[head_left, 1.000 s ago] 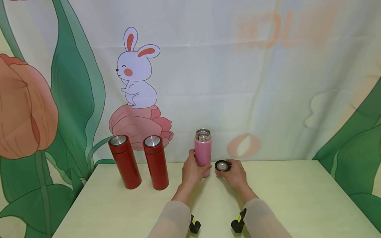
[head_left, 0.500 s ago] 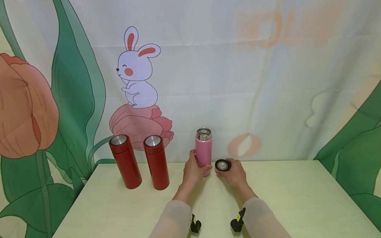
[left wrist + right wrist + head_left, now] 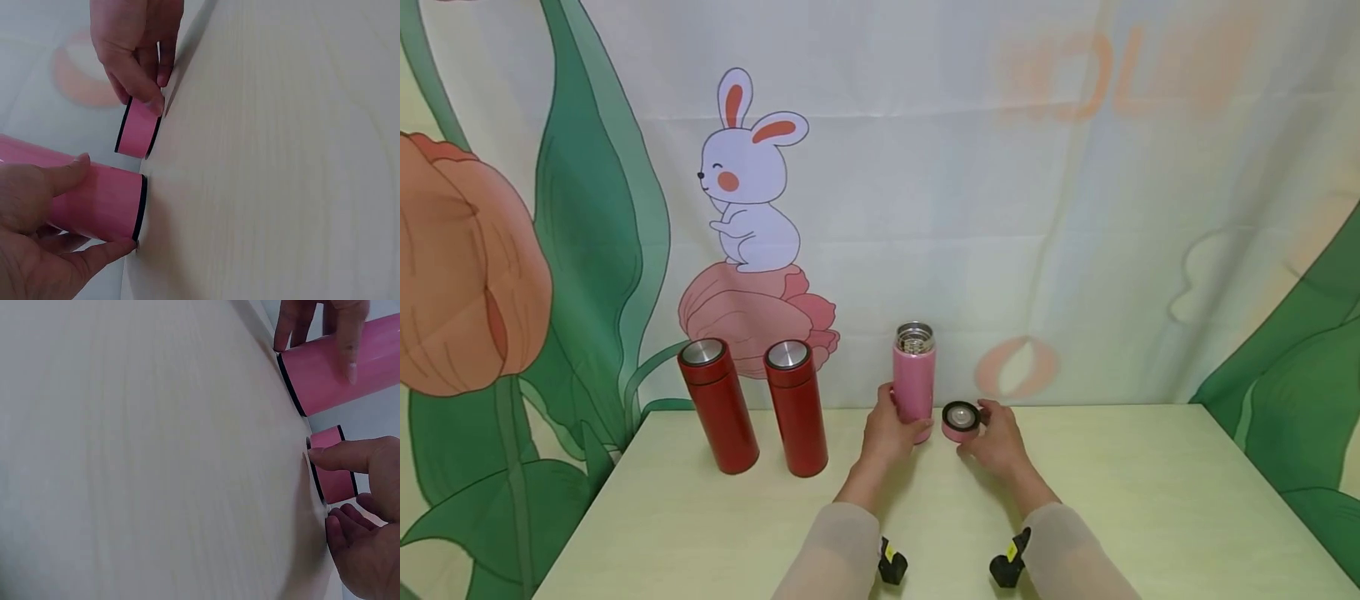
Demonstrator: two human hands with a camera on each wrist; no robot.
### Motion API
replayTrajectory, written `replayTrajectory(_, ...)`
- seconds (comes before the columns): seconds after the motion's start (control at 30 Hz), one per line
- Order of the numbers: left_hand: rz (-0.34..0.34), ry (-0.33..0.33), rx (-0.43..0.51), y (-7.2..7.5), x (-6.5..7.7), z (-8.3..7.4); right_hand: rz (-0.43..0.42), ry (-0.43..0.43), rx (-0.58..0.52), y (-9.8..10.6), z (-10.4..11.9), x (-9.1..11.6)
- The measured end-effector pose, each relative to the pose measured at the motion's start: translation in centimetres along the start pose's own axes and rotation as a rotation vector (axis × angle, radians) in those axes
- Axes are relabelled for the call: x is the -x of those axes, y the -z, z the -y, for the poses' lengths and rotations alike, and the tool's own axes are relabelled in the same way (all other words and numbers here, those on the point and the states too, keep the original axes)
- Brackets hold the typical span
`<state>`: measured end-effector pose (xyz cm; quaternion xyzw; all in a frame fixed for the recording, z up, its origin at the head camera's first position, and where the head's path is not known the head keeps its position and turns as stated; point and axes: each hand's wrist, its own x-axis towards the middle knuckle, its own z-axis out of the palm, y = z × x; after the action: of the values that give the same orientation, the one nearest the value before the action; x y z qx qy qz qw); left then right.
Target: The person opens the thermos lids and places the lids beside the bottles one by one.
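Note:
A pink thermos (image 3: 913,379) stands upright at the table's back edge, its steel mouth uncovered. My left hand (image 3: 889,429) grips its lower body, thumb in front. Right of it lies the thermos's pink lid (image 3: 961,423), underside up, showing a black ring and a pale centre. My right hand (image 3: 1000,442) is spread loosely about the lid. In the right wrist view, the thumb (image 3: 344,454) overlaps the lid's side and the other fingers sit just past it. In the left wrist view, the lid (image 3: 139,130) is beside the thermos base.
Two red thermoses (image 3: 721,417) (image 3: 797,417) with steel-topped lids stand upright on the left. The pale wooden table (image 3: 1150,500) ends at a printed cloth backdrop (image 3: 880,192) with a rabbit and flowers. Dark wrist-camera parts (image 3: 891,565) hang by the sleeves.
My right hand has loosened from the lid and shifted slightly right and toward me, so more of the lid's side shows. My left hand still grips the pink thermos in place.

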<state>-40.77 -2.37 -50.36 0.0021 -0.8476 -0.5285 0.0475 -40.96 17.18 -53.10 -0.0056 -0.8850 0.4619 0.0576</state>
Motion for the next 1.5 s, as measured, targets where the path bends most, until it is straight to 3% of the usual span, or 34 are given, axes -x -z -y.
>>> replayTrajectory(0.13, 0.025, 0.029, -0.007, 0.7, 0.7, 0.1, 0.035, -0.024, -0.059, 0.5, 0.1, 0.8)
replayTrajectory(0.3, 0.041, 0.033, -0.096, 2.0, 1.6, 0.4, 0.072, -0.069, -0.113, 1.3, 0.5, 1.8)
replayTrajectory(0.67, 0.107, 0.028, -0.165, 4.9, 5.6, 0.2, 0.141, -0.11, -0.072, 2.2, 1.5, 4.6)
replayTrajectory(0.87, 0.124, 0.021, -0.164, 6.7, 8.0, 0.1, 0.143, -0.08, -0.098, 2.2, 2.6, 6.6)
replayTrajectory(1.2, 0.13, -0.039, -0.111, 9.5, 10.7, -0.4, 0.134, -0.009, -0.207, 0.9, 5.6, 9.0)
replayTrajectory(1.5, 0.06, -0.042, -0.131, 12.3, 12.4, 0.1, 0.18, 0.042, -0.289, -1.2, 8.9, 10.3)
